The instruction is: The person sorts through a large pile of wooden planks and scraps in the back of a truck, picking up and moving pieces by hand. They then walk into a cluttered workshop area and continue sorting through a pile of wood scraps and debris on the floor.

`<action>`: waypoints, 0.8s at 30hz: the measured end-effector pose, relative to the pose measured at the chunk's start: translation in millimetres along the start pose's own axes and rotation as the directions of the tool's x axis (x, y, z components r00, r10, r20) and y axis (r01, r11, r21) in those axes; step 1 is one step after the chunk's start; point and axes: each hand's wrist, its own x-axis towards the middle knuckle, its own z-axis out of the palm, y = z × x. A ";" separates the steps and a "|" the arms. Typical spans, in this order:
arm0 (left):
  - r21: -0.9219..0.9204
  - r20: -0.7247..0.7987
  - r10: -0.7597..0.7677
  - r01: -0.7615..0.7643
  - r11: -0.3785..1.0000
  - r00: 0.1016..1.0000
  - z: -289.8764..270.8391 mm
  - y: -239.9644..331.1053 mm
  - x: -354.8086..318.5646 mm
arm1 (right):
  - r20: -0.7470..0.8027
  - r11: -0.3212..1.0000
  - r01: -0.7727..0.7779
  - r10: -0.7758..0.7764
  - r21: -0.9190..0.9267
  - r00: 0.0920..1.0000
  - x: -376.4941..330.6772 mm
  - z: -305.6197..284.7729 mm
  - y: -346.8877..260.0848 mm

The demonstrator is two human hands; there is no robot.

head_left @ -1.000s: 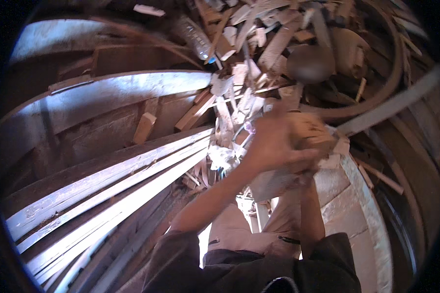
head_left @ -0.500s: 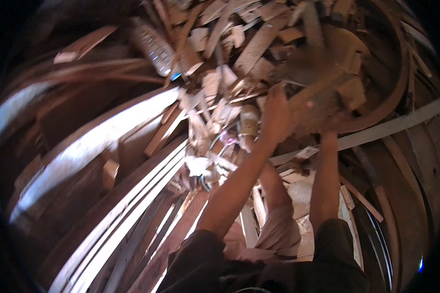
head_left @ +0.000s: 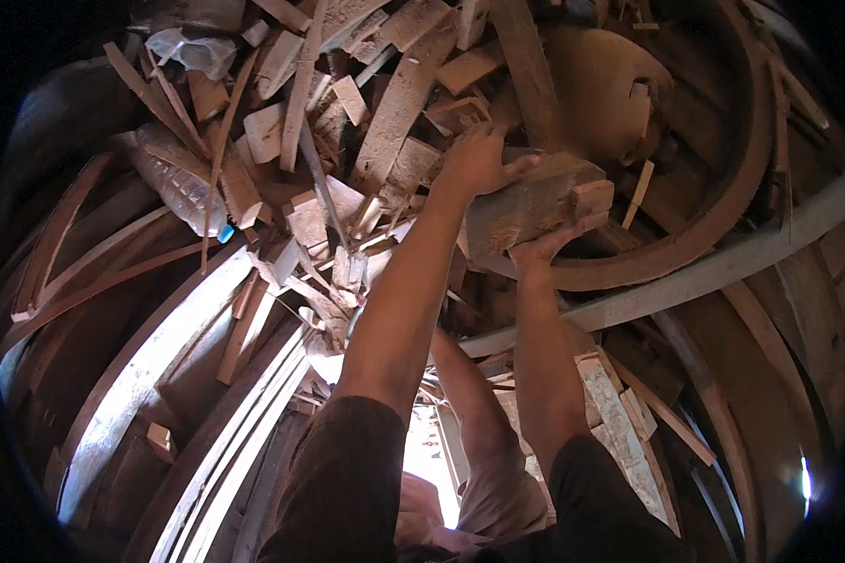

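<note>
A thick wooden block (head_left: 521, 208) lies tilted over the scrap pile between my two hands. My right hand (head_left: 556, 242) is under its right end, palm up, with the fingers against a short square offcut (head_left: 591, 198). My left hand (head_left: 479, 161) is over the block's upper left edge. Its thumb is out to the right and its fingers stretch toward rough wood scraps (head_left: 455, 114). A large round-edged wooden piece (head_left: 596, 89) is just beyond the block.
A curved wooden rim (head_left: 765, 141) bends round the right side, crossed below by a long pale board (head_left: 695, 289). A clear plastic bottle (head_left: 183, 188) with a blue cap lies left among scraps. Long strips (head_left: 239, 450) run at lower left. A bare limb (head_left: 479, 399) shows between my forearms.
The view has shifted, so the scrap pile and bottle appear further left. Both hands are further up and left in the picture. The block between them now shows clearly instead of blurred.
</note>
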 end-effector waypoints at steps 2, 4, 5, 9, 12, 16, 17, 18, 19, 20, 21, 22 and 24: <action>0.061 0.190 -0.050 0.039 0.997 0.980 9.4 -2.6 12.7 | 0.017 1.000 -0.012 0.012 -0.023 1.000 7.7 -10.2 7.4; 0.120 0.267 -0.071 0.040 0.992 0.961 15.5 11.6 18.7 | 0.017 0.999 0.001 0.000 -0.035 1.000 17.1 -26.5 8.4; 0.153 0.311 -0.079 0.032 0.988 0.947 17.0 15.4 16.8 | 0.016 0.999 0.008 -0.007 -0.040 1.000 19.2 -32.0 8.0; 0.261 0.287 -0.092 0.015 0.965 0.954 22.3 10.4 14.6 | 0.041 0.997 0.012 -0.009 -0.083 0.999 21.5 -46.0 16.3; 0.264 0.204 -0.064 0.008 0.964 0.977 42.5 12.2 -6.7 | 0.063 0.992 0.024 -0.016 -0.121 0.998 21.1 -56.1 20.3; 0.085 0.132 -0.147 0.137 0.987 0.980 55.6 3.6 -59.2 | 0.101 0.980 0.068 -0.049 -0.188 0.994 15.8 -68.4 19.0; 0.040 0.120 -0.157 0.153 0.987 0.980 50.1 -1.1 -74.0 | 0.118 0.973 0.086 -0.062 -0.212 0.991 15.3 -69.9 17.6; -0.018 0.070 -0.183 0.185 0.983 0.981 46.9 -3.8 -91.0 | 0.138 0.966 0.104 -0.072 -0.238 0.988 13.2 -73.3 17.5; -0.078 0.020 -0.212 0.213 0.974 0.977 43.2 -6.6 -108.9 | 0.163 0.954 0.128 -0.086 -0.270 0.983 12.5 -75.5 18.2; -0.140 -0.030 -0.245 0.238 0.961 0.969 37.7 -7.5 -127.9 | 0.193 0.942 0.157 -0.102 -0.297 0.976 10.0 -76.7 21.9; -0.139 -0.049 -0.279 0.270 0.953 0.959 30.7 -9.4 -149.9 | 0.225 0.928 0.174 -0.102 -0.330 0.969 4.6 -75.3 30.1; -0.141 -0.062 -0.300 0.289 0.947 0.952 21.5 -10.3 -170.4 | 0.251 0.912 0.206 -0.119 -0.356 0.961 -0.1 -75.7 35.5; -0.181 -0.140 -0.336 0.309 0.934 0.931 6.5 -24.1 -210.0 | 0.295 0.925 0.105 0.008 -0.365 0.955 -18.7 -57.1 57.9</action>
